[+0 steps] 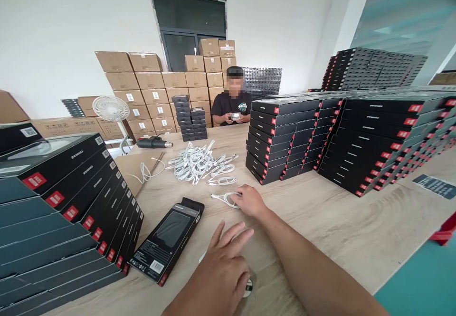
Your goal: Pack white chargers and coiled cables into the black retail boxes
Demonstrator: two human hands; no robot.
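Note:
My right hand reaches forward on the wooden table, its fingers closed on a coiled white cable that lies on the surface. Nearer to me, my left hand is stretched out with its fingers apart. Partly hidden below that hand is a small white and black thing, whose kind I cannot make out. To the left lies a black retail box with a dark window and an opened end flap. Beyond my right hand are a few separate cable coils and a large heap of white cables.
Stacks of black boxes stand at the left and the right. A heat gun and small dark boxes lie farther back. A person sits opposite, holding a small object. Cartons and a white fan stand behind.

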